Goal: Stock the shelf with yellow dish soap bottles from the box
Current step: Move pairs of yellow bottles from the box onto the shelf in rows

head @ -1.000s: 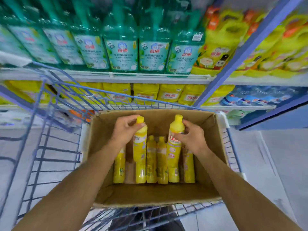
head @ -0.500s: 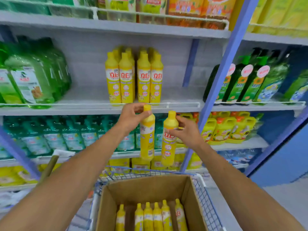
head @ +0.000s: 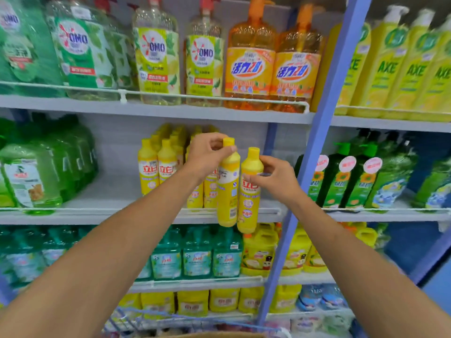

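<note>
White shelves [head: 156, 111] edged with thin white wire rails [head: 73, 87] are carried on blue uprights [head: 322, 118]. Large green, yellow and orange detergent bottles [head: 251, 69] are ranged along them. A blue panel [head: 415, 245] is seen at the lower right.

Bare shelf [head: 114, 191] between green jugs [head: 48, 167] and yellow bottles [head: 156, 167]

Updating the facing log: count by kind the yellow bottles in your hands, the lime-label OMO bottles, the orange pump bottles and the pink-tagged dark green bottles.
Yellow dish soap bottles, one in left hand, one in right hand: 2
Lime-label OMO bottles: 2
Orange pump bottles: 2
Pink-tagged dark green bottles: 3
Total: 9
</note>
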Demonstrator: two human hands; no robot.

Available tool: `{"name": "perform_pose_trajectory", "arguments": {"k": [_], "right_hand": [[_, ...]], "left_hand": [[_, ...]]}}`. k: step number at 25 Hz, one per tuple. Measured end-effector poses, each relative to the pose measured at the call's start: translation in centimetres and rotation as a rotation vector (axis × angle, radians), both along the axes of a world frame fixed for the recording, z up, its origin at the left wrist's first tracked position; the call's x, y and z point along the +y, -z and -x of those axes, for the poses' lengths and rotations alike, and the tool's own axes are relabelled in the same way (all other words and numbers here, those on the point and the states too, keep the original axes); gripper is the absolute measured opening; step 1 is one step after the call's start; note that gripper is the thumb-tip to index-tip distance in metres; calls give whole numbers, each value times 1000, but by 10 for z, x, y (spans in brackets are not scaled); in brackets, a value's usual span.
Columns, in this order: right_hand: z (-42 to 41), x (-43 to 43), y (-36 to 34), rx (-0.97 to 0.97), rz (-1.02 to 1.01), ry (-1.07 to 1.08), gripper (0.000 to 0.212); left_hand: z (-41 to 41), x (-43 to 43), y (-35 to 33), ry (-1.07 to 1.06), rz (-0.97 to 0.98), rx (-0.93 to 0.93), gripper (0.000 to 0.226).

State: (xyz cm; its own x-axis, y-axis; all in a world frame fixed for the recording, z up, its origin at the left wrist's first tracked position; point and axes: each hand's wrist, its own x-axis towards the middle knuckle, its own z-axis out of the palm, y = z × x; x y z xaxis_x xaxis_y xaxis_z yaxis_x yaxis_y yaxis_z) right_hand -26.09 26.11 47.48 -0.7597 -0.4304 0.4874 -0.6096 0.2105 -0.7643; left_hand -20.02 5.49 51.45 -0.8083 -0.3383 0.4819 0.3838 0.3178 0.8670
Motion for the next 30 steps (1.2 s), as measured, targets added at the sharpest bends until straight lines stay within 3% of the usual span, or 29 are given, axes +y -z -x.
{"name": "perform_pose_trajectory", "arguments": {"k": [9,18,22,25,28,30], "right_hand": [[106,6,-18,-11,49,-45,44],[143,5,31,-125,43,-44,46],[145,9,44,-153,44,-49,64],[142,7,52,-179,26,-35,59],[136,6,56,-198,37,15,52],[137,5,56,-213,32,23,51]], "left_hand": [[95,30,-16,-256,-21,-43,43],[134,55,23,-490,-38,-181,32],[139,54,34,-471,72,-203,23],[141,46,39,-349,197,-295,24],[139,29,46,-109,291,-405,40],[138,21,50,-77,406,-436,54]]}}
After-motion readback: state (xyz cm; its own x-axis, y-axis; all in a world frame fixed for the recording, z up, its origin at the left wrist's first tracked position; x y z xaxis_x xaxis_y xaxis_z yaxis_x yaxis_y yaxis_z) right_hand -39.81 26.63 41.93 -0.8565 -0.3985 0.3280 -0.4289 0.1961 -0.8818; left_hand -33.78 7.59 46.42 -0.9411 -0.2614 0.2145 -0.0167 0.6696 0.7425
